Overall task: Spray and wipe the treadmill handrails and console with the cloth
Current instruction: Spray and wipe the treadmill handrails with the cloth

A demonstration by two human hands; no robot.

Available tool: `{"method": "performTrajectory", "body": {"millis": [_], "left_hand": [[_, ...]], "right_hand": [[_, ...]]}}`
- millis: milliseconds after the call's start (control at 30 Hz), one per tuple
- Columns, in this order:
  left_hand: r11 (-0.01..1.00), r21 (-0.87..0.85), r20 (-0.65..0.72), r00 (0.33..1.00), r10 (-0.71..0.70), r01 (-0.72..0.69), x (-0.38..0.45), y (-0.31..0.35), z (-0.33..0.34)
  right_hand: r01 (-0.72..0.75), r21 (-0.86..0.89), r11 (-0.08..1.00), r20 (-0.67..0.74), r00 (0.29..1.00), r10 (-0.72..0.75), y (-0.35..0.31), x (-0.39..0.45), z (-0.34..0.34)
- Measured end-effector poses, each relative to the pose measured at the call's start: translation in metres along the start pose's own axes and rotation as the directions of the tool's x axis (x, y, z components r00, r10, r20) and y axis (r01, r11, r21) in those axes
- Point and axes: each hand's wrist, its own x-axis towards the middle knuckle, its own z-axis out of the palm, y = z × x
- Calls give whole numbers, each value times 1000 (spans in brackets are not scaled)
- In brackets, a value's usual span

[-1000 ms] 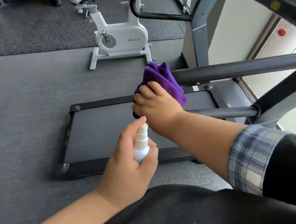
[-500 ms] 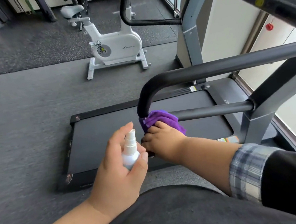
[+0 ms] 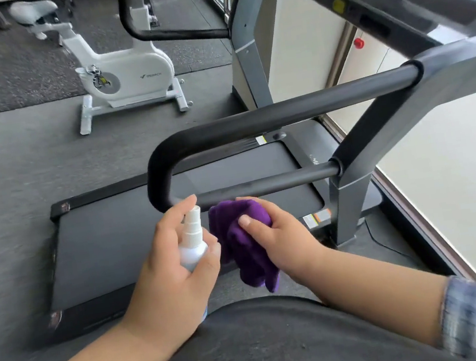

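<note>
A black U-shaped treadmill handrail (image 3: 253, 123) curves round in front of me, its lower bar (image 3: 261, 184) running to a grey upright (image 3: 350, 195). My left hand (image 3: 167, 277) grips a small white spray bottle (image 3: 192, 244), with the forefinger on top of the nozzle, which faces the cloth. My right hand (image 3: 280, 235) holds a bunched purple cloth (image 3: 241, 240) just below the lower bar, apart from the rail. The console (image 3: 388, 0) shows blurred at the top right.
The dark treadmill belt (image 3: 104, 252) lies below the hands on grey carpet. A white exercise bike (image 3: 123, 74) stands at the back left. A second treadmill frame (image 3: 246, 43) rises behind. A bright window wall (image 3: 458, 181) runs along the right.
My right hand has drawn the cloth off the rail's bend and down towards me. The left hand has brought the bottle up close beside the cloth. The view has tilted.
</note>
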Motion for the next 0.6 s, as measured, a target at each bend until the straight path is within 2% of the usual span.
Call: {"method": "performTrajectory", "body": {"millis": [167,233,333,400,467,533,600], "left_hand": [[999,-42,26,999,-22,23,24,10,34],[999,-36,30,999,-14,15,34,14,48],[999,-35,-1,1000,-17,17,47,21,69],[999,-34,-30,999,-41,40,55,25,84],[996,-38,-54,995,-85,83,61,28,100],[992,-36,-74,990,-120,117,65,30,116],[988,-38,-92,984,-154,151,68,33,131]], "right_hand": [[-60,273,960,-279,950,139,1,11,-70],[-13,220,975,-398,912,102,1,22,-103],[130,-61,990,-496,856,-143,3,47,-149],[205,-319,925,-398,857,-327,15,70,-176],[215,-601,770,-150,916,-373,34,94,-193],[206,-837,507,103,969,-224,51,109,-195],[266,-938,221,255,964,-80,67,114,-187]]}}
